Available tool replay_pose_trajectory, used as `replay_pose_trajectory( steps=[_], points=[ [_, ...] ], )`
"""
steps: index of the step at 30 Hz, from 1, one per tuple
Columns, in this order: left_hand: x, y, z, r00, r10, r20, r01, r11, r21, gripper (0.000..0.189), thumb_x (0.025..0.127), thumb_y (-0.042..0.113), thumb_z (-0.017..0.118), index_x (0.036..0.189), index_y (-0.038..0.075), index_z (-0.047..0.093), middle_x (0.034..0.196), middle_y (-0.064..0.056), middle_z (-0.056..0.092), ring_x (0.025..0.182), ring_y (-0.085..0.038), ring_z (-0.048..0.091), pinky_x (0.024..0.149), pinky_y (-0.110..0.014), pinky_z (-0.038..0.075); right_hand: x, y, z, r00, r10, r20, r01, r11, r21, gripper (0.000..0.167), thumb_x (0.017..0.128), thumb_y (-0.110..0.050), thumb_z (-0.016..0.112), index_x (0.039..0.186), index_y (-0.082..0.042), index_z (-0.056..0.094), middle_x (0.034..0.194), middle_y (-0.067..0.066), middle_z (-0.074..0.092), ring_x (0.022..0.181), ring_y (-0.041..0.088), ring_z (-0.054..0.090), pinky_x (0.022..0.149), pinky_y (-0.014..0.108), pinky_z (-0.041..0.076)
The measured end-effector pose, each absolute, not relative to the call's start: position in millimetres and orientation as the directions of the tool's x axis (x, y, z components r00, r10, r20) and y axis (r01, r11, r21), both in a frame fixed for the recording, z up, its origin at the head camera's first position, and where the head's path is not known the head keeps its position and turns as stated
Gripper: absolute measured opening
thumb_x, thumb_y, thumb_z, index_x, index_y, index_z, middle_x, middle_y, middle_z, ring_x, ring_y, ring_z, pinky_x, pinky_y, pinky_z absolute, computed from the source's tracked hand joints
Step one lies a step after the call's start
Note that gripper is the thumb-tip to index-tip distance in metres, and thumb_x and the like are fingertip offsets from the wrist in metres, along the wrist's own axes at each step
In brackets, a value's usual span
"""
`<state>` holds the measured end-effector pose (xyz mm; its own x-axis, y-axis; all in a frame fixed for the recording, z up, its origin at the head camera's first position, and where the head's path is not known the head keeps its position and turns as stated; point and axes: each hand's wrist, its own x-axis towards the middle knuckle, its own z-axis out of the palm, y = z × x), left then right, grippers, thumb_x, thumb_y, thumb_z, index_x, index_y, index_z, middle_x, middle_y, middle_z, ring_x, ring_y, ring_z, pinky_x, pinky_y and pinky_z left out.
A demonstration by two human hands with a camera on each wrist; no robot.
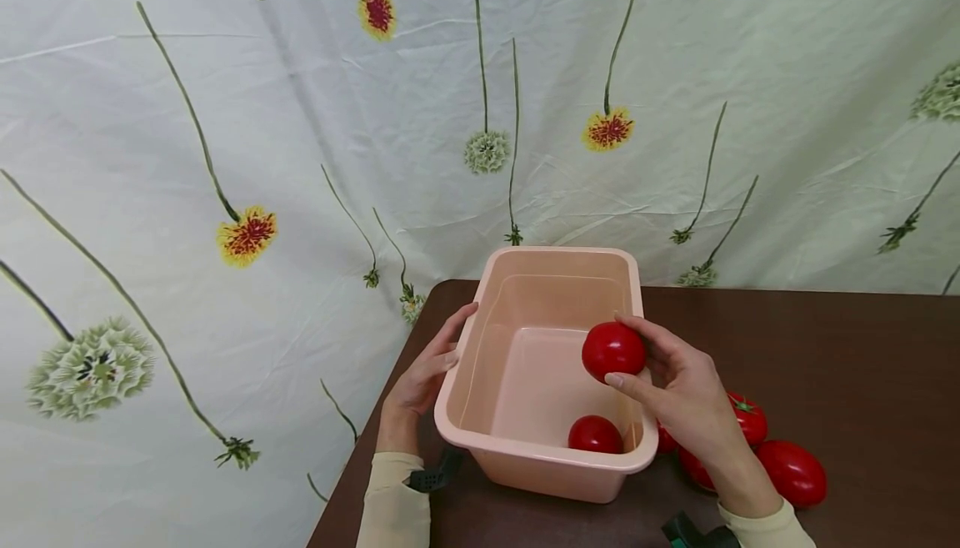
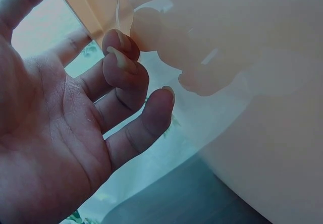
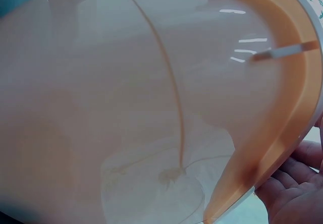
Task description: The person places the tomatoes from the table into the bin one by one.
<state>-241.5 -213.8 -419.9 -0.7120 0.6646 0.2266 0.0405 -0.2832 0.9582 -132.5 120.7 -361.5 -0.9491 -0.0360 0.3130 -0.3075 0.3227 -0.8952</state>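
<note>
Your right hand pinches a red tomato, with your fingertips on its far upper edge and your thumb along its near lower edge. The tomato sits out at the ends of the fingers, to the left of your palm, so most of its smooth red side is uncovered. From the head view it hangs over the right part of the pink tub, just inside the right-hand rim, with your wrist reaching in across that side; how high it is above the floor of the tub you cannot tell. A second tomato lies inside, in the near right corner, closer to you than the held one and apart from it. Your left hand rests against the tub's left side, fingers spread and loosely bent, their tips touching the rim. More tomatoes lie on the dark brown table to the right of the tub, partly hidden by your right hand and forearm; one shows a green stem top. Behind the table hangs a pale cloth printed with long-stemmed flowers.
</note>
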Motion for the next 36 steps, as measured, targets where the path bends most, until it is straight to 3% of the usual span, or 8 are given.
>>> replay_pose_trajectory(
  steps=[16, 19, 26, 36],
  points=[
    [-241.3, -212.8, -418.6, -0.711, 0.666, 0.227, 0.038, -0.286, 0.957, 0.076, 0.092, 0.03, 0.054, 0.156, 0.021, 0.014, 0.121, -0.005, 0.064, 0.105, -0.017, 0.067, 0.087, -0.034, 0.056, -135.2, 121.8, -364.6, -0.935, -0.08, 0.346, -0.349, 0.394, -0.85, 0.069, 0.077, -0.019, 0.082, 0.139, -0.022, 0.052, 0.135, 0.004, 0.059, 0.11, 0.021, 0.063, 0.088, 0.02, 0.053],
    [-241.3, -213.0, -418.9, -0.706, 0.67, 0.23, 0.039, -0.288, 0.957, 0.076, 0.092, 0.03, 0.054, 0.156, 0.021, 0.014, 0.121, -0.003, 0.064, 0.105, -0.017, 0.067, 0.087, -0.034, 0.056, -134.8, 121.7, -364.4, -0.929, -0.093, 0.359, -0.365, 0.403, -0.839, 0.069, 0.077, -0.018, 0.082, 0.14, -0.021, 0.052, 0.136, 0.006, 0.058, 0.111, 0.023, 0.063, 0.089, 0.023, 0.054],
    [-240.5, -212.3, -418.6, -0.704, 0.671, 0.233, 0.047, -0.283, 0.958, 0.075, 0.093, 0.029, 0.052, 0.156, 0.02, 0.013, 0.121, -0.004, 0.064, 0.105, -0.016, 0.066, 0.088, -0.034, 0.056, -132.6, 122.7, -359.9, -0.934, -0.104, 0.343, -0.352, 0.439, -0.827, 0.062, 0.083, -0.02, 0.077, 0.14, -0.021, 0.052, 0.144, 0.009, 0.053, 0.131, 0.036, 0.052, 0.094, 0.046, 0.047],
    [-241.0, -211.7, -419.4, -0.711, 0.666, 0.225, 0.044, -0.277, 0.96, 0.075, 0.093, 0.03, 0.053, 0.156, 0.021, 0.013, 0.123, -0.004, 0.063, 0.107, -0.016, 0.065, 0.089, -0.034, 0.056, -134.0, 128.0, -360.3, -0.929, -0.136, 0.344, -0.369, 0.391, -0.843, 0.057, 0.087, -0.021, 0.073, 0.14, -0.019, 0.052, 0.144, 0.007, 0.052, 0.134, 0.031, 0.048, 0.094, 0.041, 0.047]
  ],
)
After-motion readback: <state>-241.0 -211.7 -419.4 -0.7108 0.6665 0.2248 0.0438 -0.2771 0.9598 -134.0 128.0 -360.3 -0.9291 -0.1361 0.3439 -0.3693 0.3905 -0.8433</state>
